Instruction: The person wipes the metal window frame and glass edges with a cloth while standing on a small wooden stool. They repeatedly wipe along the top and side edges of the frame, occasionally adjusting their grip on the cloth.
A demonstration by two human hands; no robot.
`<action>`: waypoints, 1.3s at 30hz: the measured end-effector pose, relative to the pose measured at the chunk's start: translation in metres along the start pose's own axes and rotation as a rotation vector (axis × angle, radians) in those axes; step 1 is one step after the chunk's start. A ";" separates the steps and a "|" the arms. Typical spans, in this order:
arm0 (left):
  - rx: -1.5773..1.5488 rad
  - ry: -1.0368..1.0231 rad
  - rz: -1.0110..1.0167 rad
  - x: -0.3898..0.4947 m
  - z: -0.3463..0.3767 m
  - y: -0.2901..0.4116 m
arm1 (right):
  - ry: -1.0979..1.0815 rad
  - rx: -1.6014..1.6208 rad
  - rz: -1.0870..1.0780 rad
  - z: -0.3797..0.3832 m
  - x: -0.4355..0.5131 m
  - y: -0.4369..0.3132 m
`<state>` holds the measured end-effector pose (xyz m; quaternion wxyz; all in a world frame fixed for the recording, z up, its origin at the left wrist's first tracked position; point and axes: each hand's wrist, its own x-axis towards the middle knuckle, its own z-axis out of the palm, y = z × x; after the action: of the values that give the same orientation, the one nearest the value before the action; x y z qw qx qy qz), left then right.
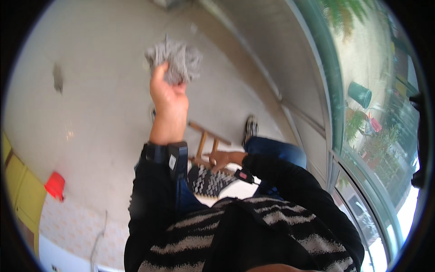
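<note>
My left hand (pixel 169 95) is stretched out forward, gripping a bunched grey cloth (pixel 176 61) with the thumb on top. The cloth is blurred and appears held above the pale floor (pixel 105 85). Close to my body is a wooden stool (pixel 203 144) with a black-and-white woven seat (pixel 207 182). My right hand (pixel 224 159) is at the seat's wooden edge, fingers pointing left; whether it grips the frame is unclear. Dark devices are strapped at both wrists.
A red bucket (pixel 55 186) stands left, near yellow cabinets (pixel 29 193). A cord (pixel 98 238) runs along the lower left. Low wall panels (pixel 258 44) and a green-framed window (pixel 334 85) line my right. Through the glass show plants and a green bin (pixel 359 94).
</note>
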<state>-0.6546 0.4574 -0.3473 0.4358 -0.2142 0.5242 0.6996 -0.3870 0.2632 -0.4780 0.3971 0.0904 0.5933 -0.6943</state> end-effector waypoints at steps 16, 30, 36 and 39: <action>-0.089 -0.679 0.110 -0.027 0.043 0.010 | 1.396 -0.434 -0.172 -0.062 -0.157 -0.017; 0.272 -0.870 -0.012 -0.080 0.072 -0.046 | 2.636 -0.114 0.148 0.101 -0.481 0.114; 0.325 -0.801 -0.145 -0.070 0.055 -0.128 | 2.626 -0.199 0.362 0.084 -0.471 0.096; 0.304 -0.935 -0.173 -0.080 0.050 -0.143 | 2.678 -0.067 0.226 0.083 -0.465 0.091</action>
<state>-0.4847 0.4822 -0.3469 0.7069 0.1459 0.3490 0.5977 0.0121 0.3976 -0.2458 -0.4277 0.7332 0.5283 -0.0212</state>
